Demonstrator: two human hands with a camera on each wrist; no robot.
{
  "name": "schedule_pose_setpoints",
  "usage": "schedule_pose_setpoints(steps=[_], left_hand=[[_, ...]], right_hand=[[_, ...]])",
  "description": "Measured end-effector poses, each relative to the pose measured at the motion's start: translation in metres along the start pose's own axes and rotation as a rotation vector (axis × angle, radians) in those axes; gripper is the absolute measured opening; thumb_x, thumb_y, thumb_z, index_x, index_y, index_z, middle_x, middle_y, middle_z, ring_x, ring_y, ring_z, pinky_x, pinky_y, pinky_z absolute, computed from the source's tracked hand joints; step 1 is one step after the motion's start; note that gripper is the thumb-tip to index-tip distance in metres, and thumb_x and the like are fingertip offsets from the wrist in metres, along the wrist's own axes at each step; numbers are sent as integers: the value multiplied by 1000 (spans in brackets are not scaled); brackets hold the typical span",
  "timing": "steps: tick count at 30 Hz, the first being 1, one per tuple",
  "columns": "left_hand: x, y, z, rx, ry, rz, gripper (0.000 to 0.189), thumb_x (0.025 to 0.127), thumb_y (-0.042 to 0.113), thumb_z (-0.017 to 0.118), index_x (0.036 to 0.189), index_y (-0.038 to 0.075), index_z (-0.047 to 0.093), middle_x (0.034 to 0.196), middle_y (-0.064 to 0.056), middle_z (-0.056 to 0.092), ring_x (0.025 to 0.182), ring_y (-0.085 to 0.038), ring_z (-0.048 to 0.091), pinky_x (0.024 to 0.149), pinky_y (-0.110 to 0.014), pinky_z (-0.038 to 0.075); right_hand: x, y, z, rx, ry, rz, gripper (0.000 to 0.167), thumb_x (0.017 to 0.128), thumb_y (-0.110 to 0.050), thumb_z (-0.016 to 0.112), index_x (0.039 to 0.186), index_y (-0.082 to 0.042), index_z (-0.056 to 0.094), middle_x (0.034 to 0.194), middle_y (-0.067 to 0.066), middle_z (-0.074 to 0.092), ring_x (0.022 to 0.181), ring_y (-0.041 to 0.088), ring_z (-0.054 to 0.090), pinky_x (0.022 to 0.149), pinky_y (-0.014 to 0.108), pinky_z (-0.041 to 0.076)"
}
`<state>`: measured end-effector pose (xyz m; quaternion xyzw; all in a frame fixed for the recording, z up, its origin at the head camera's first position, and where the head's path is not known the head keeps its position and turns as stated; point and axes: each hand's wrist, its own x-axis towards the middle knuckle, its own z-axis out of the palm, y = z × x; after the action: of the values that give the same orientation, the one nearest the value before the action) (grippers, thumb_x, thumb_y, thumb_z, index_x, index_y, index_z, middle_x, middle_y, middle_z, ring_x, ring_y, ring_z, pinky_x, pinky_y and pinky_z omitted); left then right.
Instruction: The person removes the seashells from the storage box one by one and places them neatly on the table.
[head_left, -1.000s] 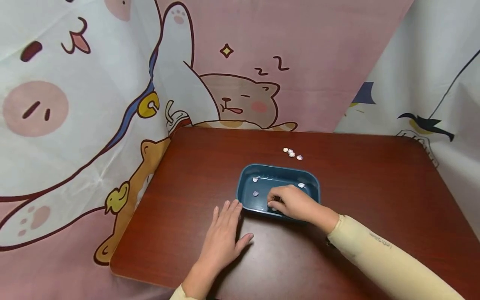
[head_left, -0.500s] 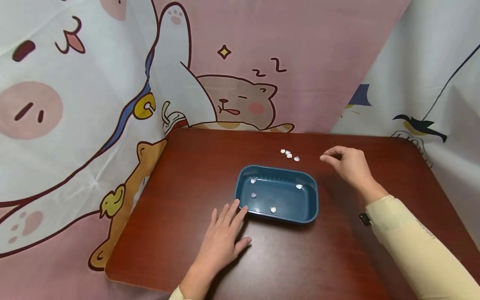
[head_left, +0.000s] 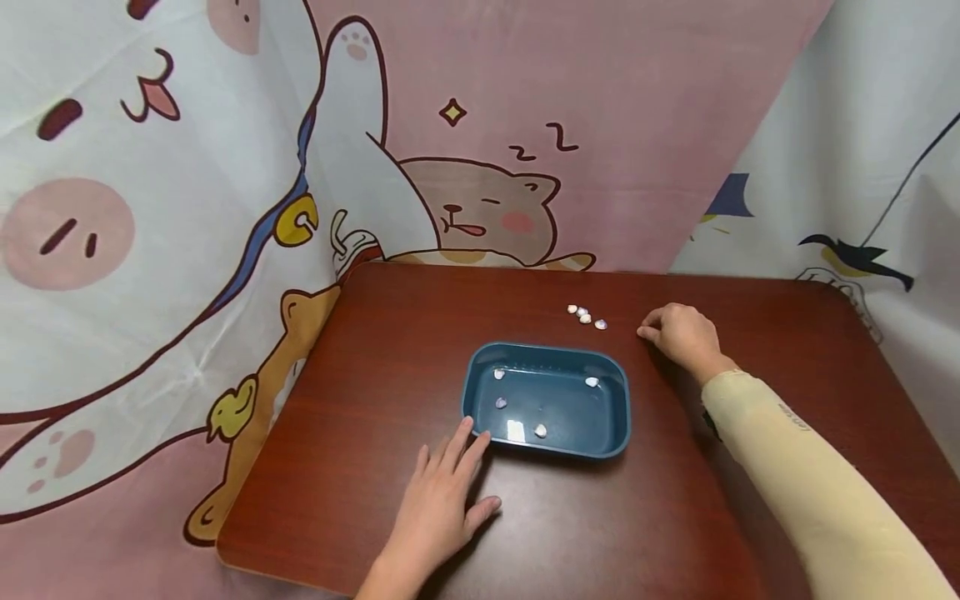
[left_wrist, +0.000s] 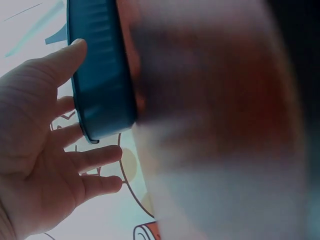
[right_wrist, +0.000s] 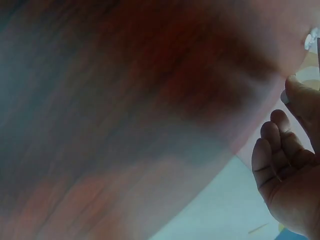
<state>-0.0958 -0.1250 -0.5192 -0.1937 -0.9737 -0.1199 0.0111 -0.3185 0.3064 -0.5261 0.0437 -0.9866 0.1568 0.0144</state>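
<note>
In the head view my left hand [head_left: 433, 502] lies with spread fingers at the front left corner of a blue plastic box [head_left: 553, 454], fingertips right at its rim. The left wrist view shows the box's side wall [left_wrist: 100, 75] beside those fingers. My right hand [head_left: 682, 337] is low over the table, right of the box, thumb and forefinger together. A small whitish seashell [right_wrist: 284, 96] shows at its fingertips in the right wrist view. Several shells lie apart inside the box, among them a white shell [head_left: 541, 431] and a purplish shell [head_left: 501, 402].
Behind the box a short row of several small shells [head_left: 585, 318] lies on the reddish-brown table [head_left: 390, 350], just left of my right fingertips. A cloth with cartoon animals [head_left: 480, 208] hangs along the table's far and left edges.
My right hand has left the box, swung right and back, and come down near the table beside the shell row. The left hand stays at the box's corner.
</note>
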Motion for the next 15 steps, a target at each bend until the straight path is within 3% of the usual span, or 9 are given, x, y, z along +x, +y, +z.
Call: schedule_pose_setpoints(steps=[7, 15], left_hand=[[-3, 0, 3, -60, -7, -10, 89, 95, 56, 77, 167, 25, 36, 179, -7, 26, 134, -39, 63, 117, -69, 42], [-4, 0, 4, -111, -35, -35, 90, 95, 55, 76, 169, 28, 33, 180, -5, 21, 137, -37, 62, 118, -69, 42]], right_hand=[[1, -1, 8, -18, 7, 9, 23, 99, -25, 77, 109, -5, 82, 120, 26, 73, 113, 44, 65, 92, 65, 56], [5, -4, 11, -13, -34, 10, 27, 101, -26, 74, 116, -4, 80, 120, 25, 76, 107, 46, 71, 88, 66, 57]])
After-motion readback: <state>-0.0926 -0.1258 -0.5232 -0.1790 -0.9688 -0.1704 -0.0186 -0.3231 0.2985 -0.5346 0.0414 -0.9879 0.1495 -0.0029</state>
